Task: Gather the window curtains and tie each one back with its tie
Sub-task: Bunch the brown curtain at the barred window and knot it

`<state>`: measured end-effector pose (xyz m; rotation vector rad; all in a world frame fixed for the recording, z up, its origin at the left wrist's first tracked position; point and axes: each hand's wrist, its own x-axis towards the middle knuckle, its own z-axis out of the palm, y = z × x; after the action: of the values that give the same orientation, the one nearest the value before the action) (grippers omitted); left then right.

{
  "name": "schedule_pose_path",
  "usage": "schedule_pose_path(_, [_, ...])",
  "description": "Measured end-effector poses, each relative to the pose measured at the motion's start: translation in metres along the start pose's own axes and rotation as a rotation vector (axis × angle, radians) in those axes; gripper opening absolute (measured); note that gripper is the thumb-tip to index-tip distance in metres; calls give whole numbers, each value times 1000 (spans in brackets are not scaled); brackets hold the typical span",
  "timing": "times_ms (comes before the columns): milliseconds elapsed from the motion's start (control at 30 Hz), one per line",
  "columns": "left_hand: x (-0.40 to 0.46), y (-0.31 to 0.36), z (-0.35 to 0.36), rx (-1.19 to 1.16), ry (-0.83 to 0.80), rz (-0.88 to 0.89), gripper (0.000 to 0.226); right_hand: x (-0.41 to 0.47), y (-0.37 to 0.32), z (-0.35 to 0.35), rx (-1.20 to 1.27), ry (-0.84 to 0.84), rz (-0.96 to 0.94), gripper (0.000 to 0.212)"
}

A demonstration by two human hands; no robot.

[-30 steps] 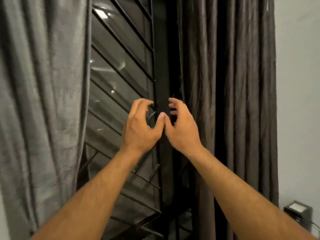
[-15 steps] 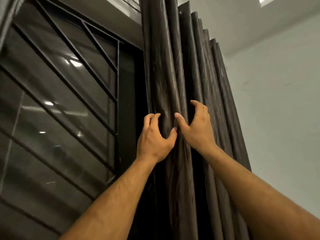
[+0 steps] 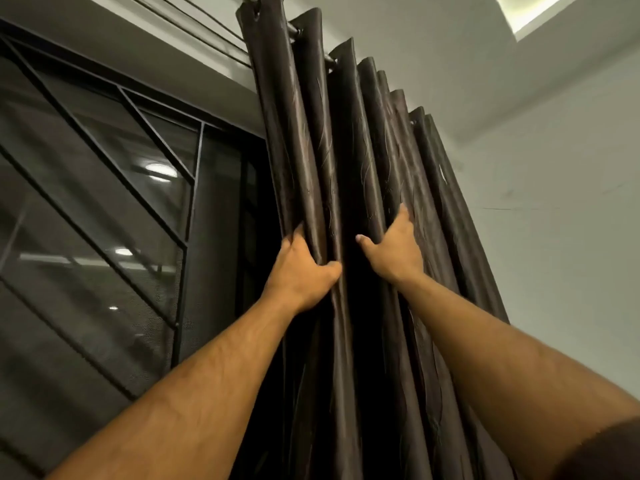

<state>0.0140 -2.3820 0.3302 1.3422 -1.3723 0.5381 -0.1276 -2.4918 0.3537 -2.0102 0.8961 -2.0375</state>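
- Head view, step in hand: gathering. The dark brown eyelet curtain [image 3: 346, 140] hung in pleats from the curtain rod [image 3: 294, 29], bunched at the right edge of the barred window [image 3: 104, 202], beside the white wall [image 3: 554, 202].
- Left hand [image 3: 301, 271]: arm raised, fingers curled round the leading pleats, thumb pressed on the front fold.
- Right hand [image 3: 394, 251]: arm raised, fingers tucked into the next pleats, thumb spread toward the left hand; full grip could not be told.
- Hands a little apart, a dark fold between them.
- No tie visible. Next move, by judgement: press the pleats together, then find the tie lower down.
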Motion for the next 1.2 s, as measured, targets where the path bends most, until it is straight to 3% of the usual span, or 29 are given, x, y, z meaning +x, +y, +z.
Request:
schedule_pose_path(100, [6,2,10,140,29,-59,72,25,10,8,193,-135,105,97])
schedule_pose_path(200, [7,2,17,123,44,-133,68,36,8,17,293,-241,67,61])
schedule_pose_path(267, [2,1,14,61,89,-136,60,31,-6,25,325,-332,-15,49])
schedule_pose_path(400, [-9,1,-12,38,148,-129,61,13,-59,37,364,-439,-229,45])
schedule_pose_path(600, [-36,8,-86,40,259,-109,60,-15,-162,52,430,-527,-385,34])
schedule_pose_path(800, [-66,19,-184,71,403,-106,53,-62,-265,60,593,-606,-440,28])
schedule_pose_path(867, [-76,22,-213,72,422,-118,44,-78,-293,59,659,-654,-451,33])
schedule_pose_path(933, [-88,22,-233,2,414,-97,52,-91,-311,58,706,-707,-469,41])
schedule_pose_path(1067, [-103,21,-243,53,336,-118,68,-101,-303,56,799,-767,-407,45])
schedule_pose_path(1200, [-93,24,-225,217,306,-144,58,-97,-257,47,1103,-729,-164,18])
